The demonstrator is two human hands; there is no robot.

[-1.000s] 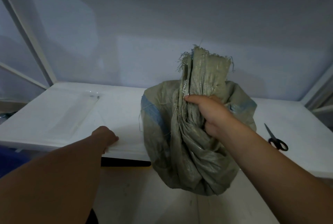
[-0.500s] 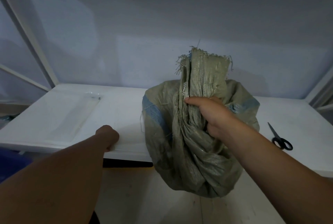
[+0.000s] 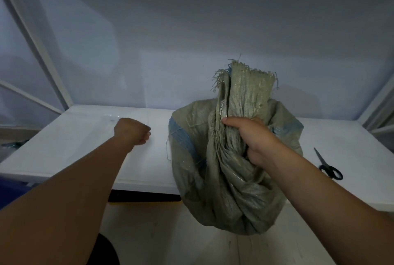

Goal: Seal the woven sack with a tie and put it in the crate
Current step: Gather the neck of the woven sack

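white table (image 3: 64,147) | black scissors (image 3: 328,165) lying on its right side, blades together | grey wall (image 3: 191,30) behind

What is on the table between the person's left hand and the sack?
Only bare white table, in the head view. From the left hand to the sack nothing lies there, apart from a loose thread hanging off the sack's edge.
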